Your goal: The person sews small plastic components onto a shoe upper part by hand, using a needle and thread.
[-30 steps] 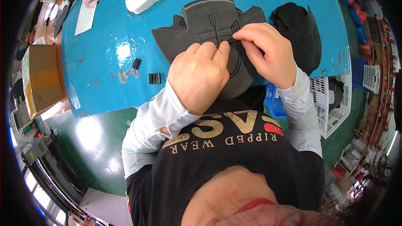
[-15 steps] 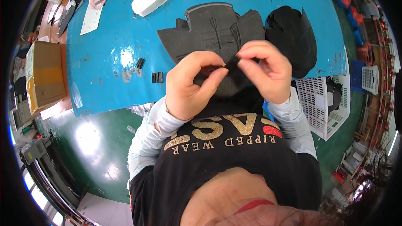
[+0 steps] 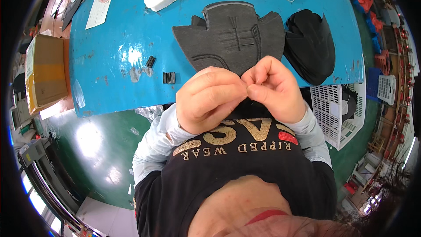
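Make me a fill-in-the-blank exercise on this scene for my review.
The left hand and right hand meet near a grey molded panel on a ____ table.
Black cut pieces lie to the panel's ____.
A cardboard box stands by the table's ____ edge.
The slotted crate by the opposite edge is ____.

Missing: blue; right; left; white.

The left hand (image 3: 210, 96) and right hand (image 3: 278, 90) meet around the middle of the bench's (image 3: 116, 98) near edge, both forearms angled inward. Fingers curl, each thumb drawn to its forefinger, the two hands' fingertips touching or nearly so.
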Action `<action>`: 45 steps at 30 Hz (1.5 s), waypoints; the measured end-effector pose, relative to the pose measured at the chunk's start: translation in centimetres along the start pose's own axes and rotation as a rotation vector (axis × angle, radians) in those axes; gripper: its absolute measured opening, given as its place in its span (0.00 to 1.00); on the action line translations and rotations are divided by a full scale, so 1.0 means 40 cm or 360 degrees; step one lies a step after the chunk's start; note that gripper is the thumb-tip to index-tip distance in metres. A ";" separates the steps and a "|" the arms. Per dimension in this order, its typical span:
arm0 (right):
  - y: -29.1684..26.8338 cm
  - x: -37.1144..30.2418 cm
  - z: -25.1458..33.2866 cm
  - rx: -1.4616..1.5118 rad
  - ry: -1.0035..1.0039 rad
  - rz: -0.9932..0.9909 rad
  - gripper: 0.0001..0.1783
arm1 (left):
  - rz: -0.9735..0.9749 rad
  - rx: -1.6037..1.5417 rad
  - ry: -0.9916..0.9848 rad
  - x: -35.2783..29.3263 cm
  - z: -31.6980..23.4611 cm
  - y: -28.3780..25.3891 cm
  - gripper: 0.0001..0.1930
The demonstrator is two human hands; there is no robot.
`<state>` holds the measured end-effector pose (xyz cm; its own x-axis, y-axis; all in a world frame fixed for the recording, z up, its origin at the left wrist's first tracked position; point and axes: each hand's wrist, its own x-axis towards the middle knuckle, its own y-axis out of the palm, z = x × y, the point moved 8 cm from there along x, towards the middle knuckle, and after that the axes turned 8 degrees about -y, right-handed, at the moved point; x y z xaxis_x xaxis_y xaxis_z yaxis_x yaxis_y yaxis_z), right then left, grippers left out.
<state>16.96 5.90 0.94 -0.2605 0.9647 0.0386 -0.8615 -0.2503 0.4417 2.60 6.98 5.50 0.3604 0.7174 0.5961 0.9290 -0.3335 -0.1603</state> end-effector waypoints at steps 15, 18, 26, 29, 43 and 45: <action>0.017 0.042 0.012 -0.0440 -0.0028 0.0042 0.14 | -0.0072 -0.0099 -0.0581 -0.013 0.067 -0.028 0.20; -0.009 0.070 0.082 -0.0818 -0.0451 -0.0042 0.14 | 0.0015 0.0315 -0.0470 0.011 0.056 -0.045 0.20; 0.000 0.116 0.086 -0.1947 -0.0912 0.0057 0.14 | 0.0143 0.0906 -0.0216 0.014 0.063 -0.022 0.19; 0.009 0.119 0.077 -0.2020 -0.0982 0.0089 0.14 | 0.0206 0.0892 -0.0287 0.024 0.058 -0.022 0.19; 0.018 0.104 0.121 -0.2382 -0.1197 -0.0022 0.14 | 0.0422 0.1414 -0.0310 0.047 0.076 0.027 0.15; 0.013 0.103 0.112 -0.2408 -0.1102 -0.0020 0.13 | 0.0436 0.1394 -0.0329 0.046 0.074 0.026 0.15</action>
<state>17.39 10.12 5.33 -0.3771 0.7149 0.5888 -0.5856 0.3085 -0.7496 4.48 9.78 4.10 0.5054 0.8045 0.3121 0.5114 0.0120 -0.8592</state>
